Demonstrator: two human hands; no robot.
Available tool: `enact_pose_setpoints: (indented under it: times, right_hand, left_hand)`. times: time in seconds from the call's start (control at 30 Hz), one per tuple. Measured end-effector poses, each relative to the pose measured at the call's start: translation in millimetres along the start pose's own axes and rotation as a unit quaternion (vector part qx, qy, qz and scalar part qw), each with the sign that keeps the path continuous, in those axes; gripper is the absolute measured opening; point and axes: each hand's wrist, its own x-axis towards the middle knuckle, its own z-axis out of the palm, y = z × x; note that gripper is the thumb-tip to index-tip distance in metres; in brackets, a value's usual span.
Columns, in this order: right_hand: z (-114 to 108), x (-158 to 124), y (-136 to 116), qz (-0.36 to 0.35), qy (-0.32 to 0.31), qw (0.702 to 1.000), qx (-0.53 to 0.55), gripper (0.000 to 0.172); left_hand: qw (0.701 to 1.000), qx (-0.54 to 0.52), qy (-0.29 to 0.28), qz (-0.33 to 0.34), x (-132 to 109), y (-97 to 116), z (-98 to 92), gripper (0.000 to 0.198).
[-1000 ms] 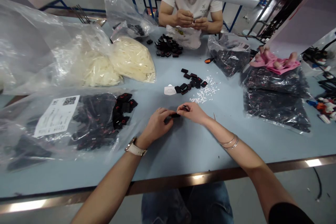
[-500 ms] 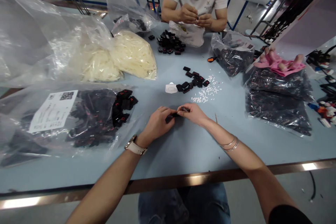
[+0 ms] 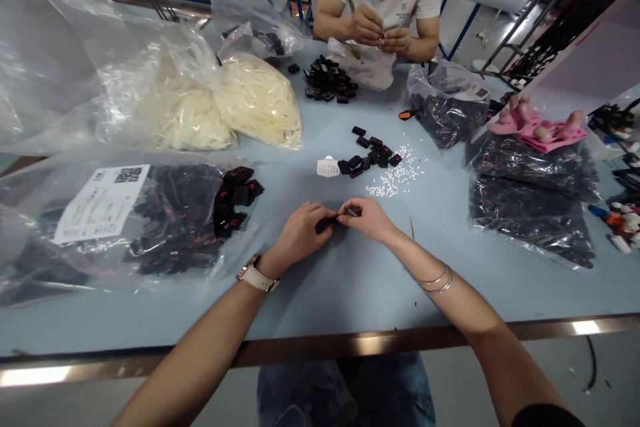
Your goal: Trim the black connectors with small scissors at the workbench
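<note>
Blue-grey tabletop (image 3: 340, 300) is stretching beneath my forearms, its metal edge (image 3: 370, 345) running just in front of my jeans (image 3: 310, 390). My left hand (image 3: 303, 231) and right hand (image 3: 370, 219) are meeting above it, fingertips close together; whether they are touching I cannot tell. With the right I am pinching a slim dark piece (image 3: 353, 211), thumb and forefinger clamped on it. My left thumb and forefinger are curling toward it, but what they are gripping is too hidden to tell.

Beyond my hands, loose black parts (image 3: 373, 153) are lying beside a white tag (image 3: 328, 167), with tiny white pieces (image 3: 397, 177) scattering along their near and right sides. To my left, a labelled clear bag (image 3: 170, 227) is showing black, red-marked parts at its mouth; behind it, cream-coloured strips (image 3: 263, 103) are filling another bag. To my right, bags of dark parts (image 3: 530, 213) are lying under a pink item (image 3: 537, 128). Opposite, a person in a white shirt (image 3: 420, 3) is holding something small.
</note>
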Motion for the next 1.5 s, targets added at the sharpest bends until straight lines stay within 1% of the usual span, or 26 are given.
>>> enact_pose_setpoints:
  times: [0.17, 0.3, 0.37, 0.47, 0.6, 0.67, 0.73, 0.8, 0.87, 0.9, 0.97, 1.03, 1.1, 1.13, 1.2, 1.3, 1.4, 1.5]
  right_hand:
    - [-2.4, 2.5, -1.6, 0.014, -0.011, 0.999, 0.035, 0.014]
    - [-8.8, 1.4, -6.2, 0.034, -0.064, 0.993, 0.088, 0.021]
    - [-10.6, 1.4, -6.3, 0.035, -0.074, 0.993, 0.088, 0.024]
    - [-9.0, 2.6, -3.6, 0.026, -0.049, 0.997, 0.062, 0.024]
    - [-2.3, 3.4, -1.6, 0.015, -0.016, 1.000, -0.013, 0.023]
    - [0.2, 3.1, -2.2, 0.004, -0.001, 0.999, -0.047, 0.021]
    - [0.2, 2.9, -2.7, -0.003, 0.010, 0.999, -0.050, 0.019]
    - [-2.9, 3.5, -2.6, 0.003, -0.001, 1.000, -0.006, 0.020]
    - [-8.5, 4.8, -2.1, 0.027, -0.021, 0.996, 0.083, 0.026]
    - [-11.7, 5.4, -2.0, 0.042, -0.022, 0.989, 0.138, 0.028]
    - [-17.0, 6.5, -2.5, 0.068, 0.004, 0.964, 0.257, 0.030]
    - [-19.1, 6.8, -4.0, 0.078, 0.049, 0.927, 0.363, 0.032]
    - [-17.1, 5.9, -5.7, 0.066, 0.077, 0.900, 0.424, 0.033]
    - [-14.6, 5.1, -6.2, 0.057, 0.086, 0.894, 0.435, 0.035]
    - [-7.5, 3.2, -5.7, 0.034, 0.097, 0.898, 0.427, 0.043]
    - [4.7, 1.0, -1.2, 0.000, 0.115, 0.918, 0.380, 0.050]
    - [13.3, 0.2, 4.9, -0.040, 0.141, 0.928, 0.342, 0.048]
    - [16.6, -0.3, 8.6, -0.061, 0.163, 0.931, 0.320, 0.045]
  left_hand:
    - [1.000, -0.003, 0.005, 0.007, -0.3, -0.1, -0.6, 0.021]
    - [1.000, -0.008, 0.013, -0.002, -1.7, -2.0, 0.6, 0.018]
    - [1.000, -0.004, 0.015, -0.004, -2.4, -2.8, 1.1, 0.016]
    - [1.000, 0.004, 0.015, -0.009, -2.8, -2.9, 1.2, 0.013]
    - [1.000, -0.001, 0.013, -0.014, -2.7, -3.5, 2.0, 0.012]
    - [1.000, -0.011, 0.021, -0.007, -2.7, -4.7, 3.1, 0.012]
    - [0.999, -0.016, 0.028, -0.002, -2.8, -5.7, 4.1, 0.012]
    - [0.999, -0.016, 0.028, -0.003, -3.2, -5.7, 4.2, 0.011]
    - [1.000, -0.018, 0.023, -0.009, -3.6, -4.3, 3.0, 0.013]
    - [0.999, -0.021, 0.021, -0.012, -3.8, -3.3, 2.1, 0.015]
    - [0.999, -0.027, 0.016, -0.015, -4.1, -1.0, -0.2, 0.018]
    - [0.999, -0.023, 0.013, -0.022, -3.9, 0.6, -2.5, 0.020]
    - [0.999, -0.013, 0.019, -0.036, -3.5, 1.2, -4.6, 0.020]
    - [0.999, -0.007, 0.022, -0.044, -3.2, 1.2, -5.5, 0.020]
    - [0.998, -0.001, 0.025, -0.058, -2.6, 0.8, -6.8, 0.019]
    - [0.997, 0.003, 0.023, -0.070, -1.9, 0.6, -7.6, 0.016]
    - [0.997, -0.005, 0.020, -0.077, -1.4, 1.4, -7.6, 0.015]
    - [0.996, -0.011, 0.020, -0.083, -1.1, 2.7, -7.9, 0.015]
